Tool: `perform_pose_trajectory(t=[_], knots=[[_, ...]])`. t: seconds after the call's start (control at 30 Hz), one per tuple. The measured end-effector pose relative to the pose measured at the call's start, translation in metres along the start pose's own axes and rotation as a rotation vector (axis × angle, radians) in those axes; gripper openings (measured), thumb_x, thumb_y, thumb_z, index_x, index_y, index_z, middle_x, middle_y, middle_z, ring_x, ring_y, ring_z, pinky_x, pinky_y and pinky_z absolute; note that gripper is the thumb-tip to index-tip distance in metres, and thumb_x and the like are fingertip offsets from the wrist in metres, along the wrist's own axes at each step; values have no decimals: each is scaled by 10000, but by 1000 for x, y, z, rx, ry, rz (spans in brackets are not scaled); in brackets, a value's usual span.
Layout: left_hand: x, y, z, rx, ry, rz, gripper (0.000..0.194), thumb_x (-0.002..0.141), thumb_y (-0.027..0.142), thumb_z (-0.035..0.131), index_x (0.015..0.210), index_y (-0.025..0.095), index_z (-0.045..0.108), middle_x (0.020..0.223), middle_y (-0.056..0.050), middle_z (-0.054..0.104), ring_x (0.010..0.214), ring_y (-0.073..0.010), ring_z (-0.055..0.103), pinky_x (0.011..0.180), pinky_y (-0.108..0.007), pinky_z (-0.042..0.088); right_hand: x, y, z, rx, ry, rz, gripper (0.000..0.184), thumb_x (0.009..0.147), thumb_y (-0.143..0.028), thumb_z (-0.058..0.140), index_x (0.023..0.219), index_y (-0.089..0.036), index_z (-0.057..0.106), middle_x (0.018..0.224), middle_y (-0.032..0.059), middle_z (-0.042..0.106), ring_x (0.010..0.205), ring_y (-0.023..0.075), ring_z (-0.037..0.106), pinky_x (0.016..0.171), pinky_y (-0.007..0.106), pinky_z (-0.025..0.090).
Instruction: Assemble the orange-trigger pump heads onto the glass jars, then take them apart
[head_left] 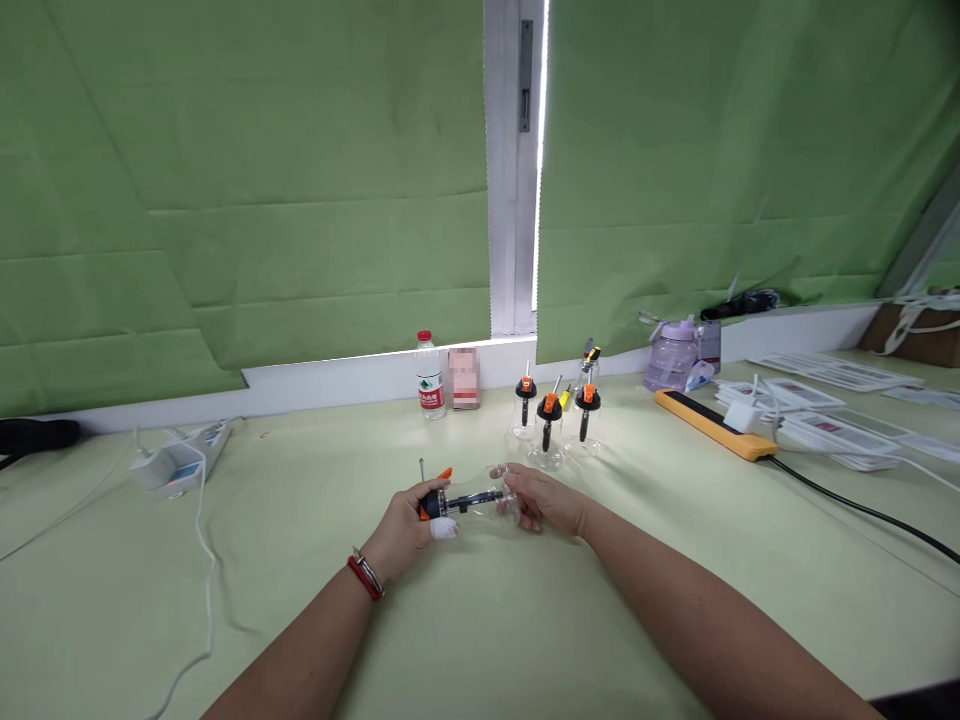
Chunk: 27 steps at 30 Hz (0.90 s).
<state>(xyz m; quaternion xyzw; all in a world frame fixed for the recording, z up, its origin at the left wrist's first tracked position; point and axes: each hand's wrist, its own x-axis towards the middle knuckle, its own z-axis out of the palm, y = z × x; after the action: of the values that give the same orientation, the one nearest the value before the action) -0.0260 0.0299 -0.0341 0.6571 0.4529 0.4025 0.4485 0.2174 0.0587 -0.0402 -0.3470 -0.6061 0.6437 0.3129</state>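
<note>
Clear bottle [474, 500] is held sideways at the table [487, 640], left hand [403, 530] pinching its black cap [433, 504], right hand [546, 499] pinching its wide end, more clear bottles [547, 432] standing behind

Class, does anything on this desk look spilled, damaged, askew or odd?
No spill or breakage shows. A white wrap at the thumb of the left hand stands out, as no other wrap shows. The clear bottle, held sideways between it and the right hand, differs from similar bottles standing upright.
</note>
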Motion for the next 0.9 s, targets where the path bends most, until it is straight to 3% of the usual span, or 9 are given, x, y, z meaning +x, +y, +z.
perform_pose_trajectory(t=[0.2, 0.4, 0.5, 0.57, 0.67, 0.77, 0.9], knots=[[0, 0, 0, -1, 1, 7, 568, 565, 318, 763, 1080, 149, 594, 892, -42, 562, 694, -132, 480, 583, -228, 405, 0, 0, 1, 1, 3, 15, 475, 803, -586, 430, 1080, -201, 454, 727, 6, 621, 369, 51, 424, 336, 162, 273], [-1, 7, -8, -78, 22, -5, 464, 642, 338, 708, 1042, 171, 540, 724, 33, 478, 502, -60, 392, 448, -202, 338, 3, 3, 8, -12, 16, -42, 560, 807, -648, 353, 1102, -185, 466, 836, 46, 608, 505, 93, 540, 425, 204, 392], [1, 8, -14, -102, 199, 45, 437, 652, 358, 703, 1005, 172, 524, 688, 42, 465, 485, -59, 392, 441, -205, 346, 1, 4, 13, -213, 38, -110, 628, 830, -644, 291, 1159, -149, 490, 919, 96, 613, 641, 130, 580, 549, 251, 450], [2, 7, -17, -107, 365, 71, 455, 645, 392, 705, 999, 175, 520, 679, 42, 468, 482, -61, 396, 444, -206, 350, -6, 1, 21, -456, 34, -143, 627, 820, -611, 379, 1252, -163, 456, 1011, 120, 611, 752, 165, 590, 656, 299, 466], [5, 5, -19, -109, 539, 96, 504, 609, 446, 718, 987, 173, 527, 681, 36, 485, 476, -63, 410, 439, -208, 353, -21, -7, 43, -800, -72, -327, 644, 784, -518, 516, 1332, -205, 389, 1281, 147, 481, 1018, 253, 544, 855, 393, 421], [7, 1, -20, -120, 586, 104, 540, 572, 475, 728, 979, 175, 537, 675, 43, 487, 464, -63, 419, 424, -208, 352, -37, -10, 76, -956, -399, -649, 701, 809, -426, 503, 1407, -175, 237, 1418, 130, 322, 1304, 284, 270, 1047, 434, 225], [8, -2, -20, -103, 564, 109, 553, 567, 463, 731, 1003, 180, 544, 695, 43, 502, 464, -59, 424, 420, -205, 365, -46, 1, 106, -987, -706, -727, 639, 883, -360, 405, 1431, -231, 104, 1455, 80, 228, 1351, 229, 163, 1098, 412, 111]])
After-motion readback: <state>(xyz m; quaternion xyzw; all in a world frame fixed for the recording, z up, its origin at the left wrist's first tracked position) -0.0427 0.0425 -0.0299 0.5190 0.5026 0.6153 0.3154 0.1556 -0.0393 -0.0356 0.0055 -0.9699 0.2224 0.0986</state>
